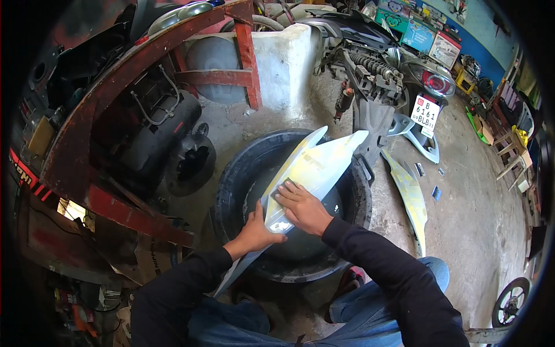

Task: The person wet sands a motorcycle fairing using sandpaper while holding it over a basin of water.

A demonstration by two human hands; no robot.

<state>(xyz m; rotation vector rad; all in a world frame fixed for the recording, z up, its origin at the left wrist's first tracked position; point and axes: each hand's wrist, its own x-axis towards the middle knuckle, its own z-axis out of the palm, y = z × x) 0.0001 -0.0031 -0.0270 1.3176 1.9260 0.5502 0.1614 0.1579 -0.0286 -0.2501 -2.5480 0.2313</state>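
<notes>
A long motorcycle body panel (315, 168), pale blue-white with yellowish patches, slants over a round black tub (231, 168) with cloudy water in it. My left hand (254, 232) grips the panel's lower edge, thumb on top and fingers partly hidden beneath. Across the panel's face, my right hand (303, 209) lies with its fingers pressed together and nearly flat. A dark scrap like sandpaper (273, 195) shows at its fingertips, mostly covered by the hand. The panel's narrow lower end reaches back toward my knees.
A second patchy panel (407, 194) lies on the floor to the right, beside small dark scraps (436, 192). Ahead stands a partly stripped motorcycle (370, 75). A red frame (139, 214) and a black compressor tank (167, 121) crowd the left. A wheel (511, 302) lies lower right.
</notes>
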